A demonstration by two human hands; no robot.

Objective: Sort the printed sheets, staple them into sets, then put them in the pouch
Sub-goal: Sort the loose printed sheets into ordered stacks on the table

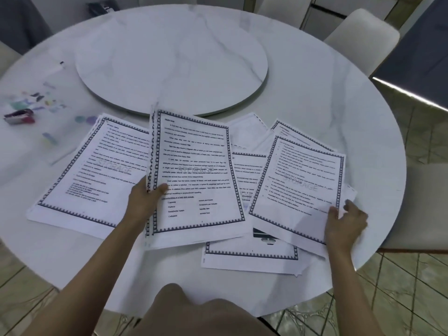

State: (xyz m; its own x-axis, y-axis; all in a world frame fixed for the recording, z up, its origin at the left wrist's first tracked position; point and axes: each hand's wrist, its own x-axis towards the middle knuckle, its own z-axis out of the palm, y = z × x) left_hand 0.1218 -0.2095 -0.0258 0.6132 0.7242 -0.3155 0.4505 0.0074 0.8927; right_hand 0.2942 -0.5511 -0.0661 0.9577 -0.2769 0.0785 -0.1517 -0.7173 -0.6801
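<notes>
Printed sheets with dark patterned borders and a grey STORAGE watermark lie spread on the round marble table (315,76). My left hand (145,202) grips the left edge of a raised middle stack (194,175), thumb on top. My right hand (345,221) pinches the lower right corner of the right sheet (300,187). A separate pile (89,173) lies flat to the left. More sheets (249,258) lie underneath, partly hidden. A clear pouch (48,110) printed with coloured shapes lies at the far left, with a dark red stapler (19,116) on it.
A raised round turntable (169,59) fills the table's middle, just behind the sheets. A dark object (101,7) sits at the far rim. Pale chairs (361,40) stand at the right and back. My knee (201,311) is below the near table edge.
</notes>
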